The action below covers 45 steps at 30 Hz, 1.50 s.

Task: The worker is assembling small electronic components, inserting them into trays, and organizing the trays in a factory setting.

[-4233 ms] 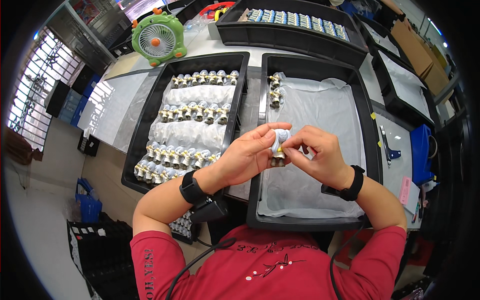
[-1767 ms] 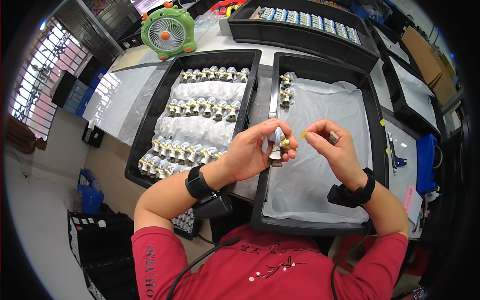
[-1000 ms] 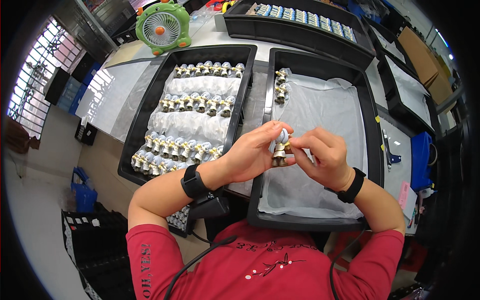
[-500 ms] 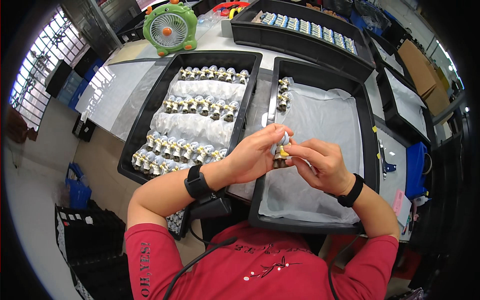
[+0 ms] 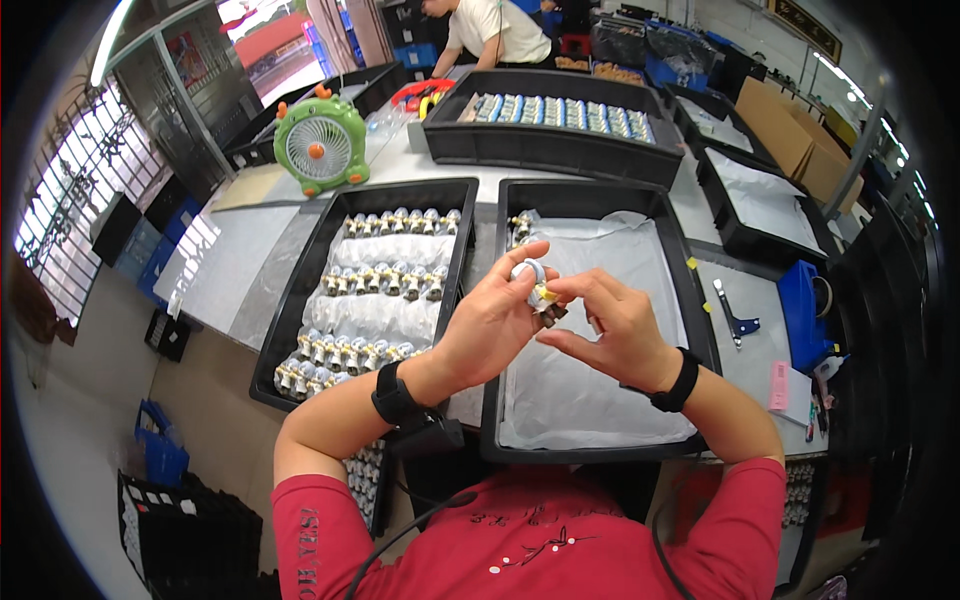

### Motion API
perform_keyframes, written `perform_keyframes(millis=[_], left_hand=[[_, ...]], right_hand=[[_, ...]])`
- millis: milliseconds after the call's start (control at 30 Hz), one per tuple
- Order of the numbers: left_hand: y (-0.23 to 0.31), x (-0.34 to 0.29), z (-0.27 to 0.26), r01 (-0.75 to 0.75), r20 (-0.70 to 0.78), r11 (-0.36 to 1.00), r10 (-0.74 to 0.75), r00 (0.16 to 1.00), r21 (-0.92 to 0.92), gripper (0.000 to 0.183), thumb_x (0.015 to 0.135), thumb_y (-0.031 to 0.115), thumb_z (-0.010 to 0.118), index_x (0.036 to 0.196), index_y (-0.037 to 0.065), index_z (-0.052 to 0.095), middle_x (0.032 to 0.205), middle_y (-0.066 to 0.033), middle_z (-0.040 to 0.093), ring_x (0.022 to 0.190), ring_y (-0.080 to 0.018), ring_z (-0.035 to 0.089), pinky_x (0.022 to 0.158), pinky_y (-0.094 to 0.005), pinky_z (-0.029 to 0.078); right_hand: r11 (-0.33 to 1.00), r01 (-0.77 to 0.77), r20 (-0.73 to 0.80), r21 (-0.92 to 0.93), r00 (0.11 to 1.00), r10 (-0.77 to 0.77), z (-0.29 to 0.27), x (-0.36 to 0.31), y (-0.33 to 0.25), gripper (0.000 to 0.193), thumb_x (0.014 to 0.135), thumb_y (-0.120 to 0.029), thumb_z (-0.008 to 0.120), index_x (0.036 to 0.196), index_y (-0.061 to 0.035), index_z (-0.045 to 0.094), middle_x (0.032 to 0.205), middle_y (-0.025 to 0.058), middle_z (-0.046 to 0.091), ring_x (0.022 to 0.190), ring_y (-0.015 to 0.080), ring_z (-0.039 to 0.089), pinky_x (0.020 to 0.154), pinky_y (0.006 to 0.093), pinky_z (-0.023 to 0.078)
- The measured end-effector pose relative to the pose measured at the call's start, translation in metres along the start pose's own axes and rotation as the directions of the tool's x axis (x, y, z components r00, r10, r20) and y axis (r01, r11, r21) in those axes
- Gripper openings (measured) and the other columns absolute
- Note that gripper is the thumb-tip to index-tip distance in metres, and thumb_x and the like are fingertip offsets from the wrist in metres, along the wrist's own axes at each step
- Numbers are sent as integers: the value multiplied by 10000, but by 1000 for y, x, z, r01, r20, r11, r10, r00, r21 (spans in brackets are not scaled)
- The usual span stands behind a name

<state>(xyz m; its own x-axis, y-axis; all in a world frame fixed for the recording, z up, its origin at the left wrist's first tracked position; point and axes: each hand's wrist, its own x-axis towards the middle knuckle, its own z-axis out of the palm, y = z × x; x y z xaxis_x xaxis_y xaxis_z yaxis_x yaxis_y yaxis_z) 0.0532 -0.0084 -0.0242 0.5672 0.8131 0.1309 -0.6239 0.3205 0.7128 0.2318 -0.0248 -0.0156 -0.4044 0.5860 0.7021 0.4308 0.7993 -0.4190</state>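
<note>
A small figurine [image 5: 545, 302] with a pale grey rounded top, white and yellow middle and brown base is tilted in front of me, above the near tray. My left hand [image 5: 488, 325] is closed around its upper part, with thumb and fingers on the grey top. My right hand [image 5: 625, 335] faces it from the right: the forefinger tip touches the yellow part, and the thumb is spread apart below the base. The black tray [image 5: 590, 455] under my hands is lined with white paper, with a few similar figurines [image 5: 522, 226] at its far left corner.
Left of it, another black tray [image 5: 458, 215] holds rows of figurines between paper strips. Behind stand a green fan [image 5: 318, 145] and a deep black bin [image 5: 540, 150] of blue-white pieces. A metal tool [image 5: 735, 318] and blue holder [image 5: 805, 318] lie right. A person [image 5: 500, 35] works beyond.
My view has lifted, showing more of the room and the person behind. The figurine has tipped from upright to slanted in my left hand, and my right thumb has moved away from it.
</note>
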Motion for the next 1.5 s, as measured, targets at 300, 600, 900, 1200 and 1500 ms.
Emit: perform_keyframes(millis=[300,600,900,1200,1500], left_hand=[[-8,13,61,-254,242,949,206,948,189,357,971,170,426,1297,63,325,1173,-71,474,1244,-220,411,952,-350,405],[-76,30,109,-48,299,902,-92,950,429,425,956,247,456,1301,19,357,1160,-133,529,1064,-229,538,902,-370,441],[-188,17,190,301,278,784,-506,816,543,347,966,224,438,1272,70,378,1228,-104,487,1083,-261,555,890,-339,456],[-197,43,177,241,160,494,-639,752,835,311,889,103,544,1190,47,489,1216,-63,490,1146,-209,502,884,-308,445],[-187,82,176,335,24,207,-879,477,919,360,859,74,598,1188,-11,477,1186,-130,531,1072,-249,571,820,-316,501]], right_hand=[[999,-45,-173,25,984,48,-59,-7,-35,327,710,-116,756,1000,-61,615,919,49,617,549,96,463,496,218,394],[973,-223,-369,-58,911,186,-108,-111,-43,369,774,-241,696,1079,-78,567,910,80,588,626,204,540,566,310,449],[818,-543,-657,-188,689,306,-156,-266,-82,288,783,-133,682,1044,-56,588,853,85,609,744,187,615,633,296,496],[550,-640,-840,537,-352,412,-287,-524,-82,275,849,-267,610,991,-33,631,812,17,649,663,57,504,566,206,380],[110,-608,-614,786,-789,18,-319,-816,-49,280,834,-294,634,824,-15,619,655,17,591,481,89,460,383,250,314]])
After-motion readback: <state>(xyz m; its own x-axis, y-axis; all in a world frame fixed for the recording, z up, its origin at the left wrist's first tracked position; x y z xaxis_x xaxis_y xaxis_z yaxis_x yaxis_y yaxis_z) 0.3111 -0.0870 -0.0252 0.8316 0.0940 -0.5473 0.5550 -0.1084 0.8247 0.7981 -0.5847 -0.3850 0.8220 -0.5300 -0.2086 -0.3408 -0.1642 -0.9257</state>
